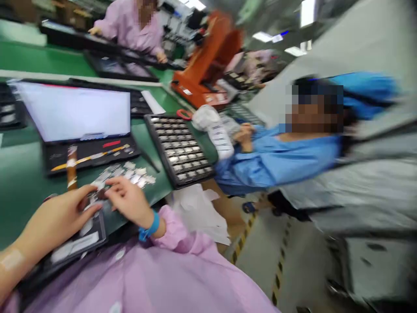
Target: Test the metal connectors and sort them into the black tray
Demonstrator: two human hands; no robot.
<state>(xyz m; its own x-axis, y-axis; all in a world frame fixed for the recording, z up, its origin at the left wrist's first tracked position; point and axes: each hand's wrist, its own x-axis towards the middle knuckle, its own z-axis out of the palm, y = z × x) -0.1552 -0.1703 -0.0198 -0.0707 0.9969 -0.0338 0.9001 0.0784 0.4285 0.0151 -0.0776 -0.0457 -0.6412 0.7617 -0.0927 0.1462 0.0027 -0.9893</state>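
In the head view my left hand [61, 213] reaches in from the lower left, its thumb and forefinger closed around a small silvery part [94, 198]. My right hand [130, 201], with a blue band at its wrist, pinches at the same part from the right. Blur hides the part's exact kind. Below the fingers lies a dark tray [100, 232] with a pale strip in it. Just beyond my hands, loose silvery pieces [138, 174] are scattered on the green mat [19, 174].
A lit screen [78, 113] stands behind the pieces, near a brown stick-like tool [71, 167]. To the right is a black compartment tray [177, 150] of small metal parts. A co-worker in blue [276, 156] sits at the right; white paper [202, 213] hangs beside the table edge.
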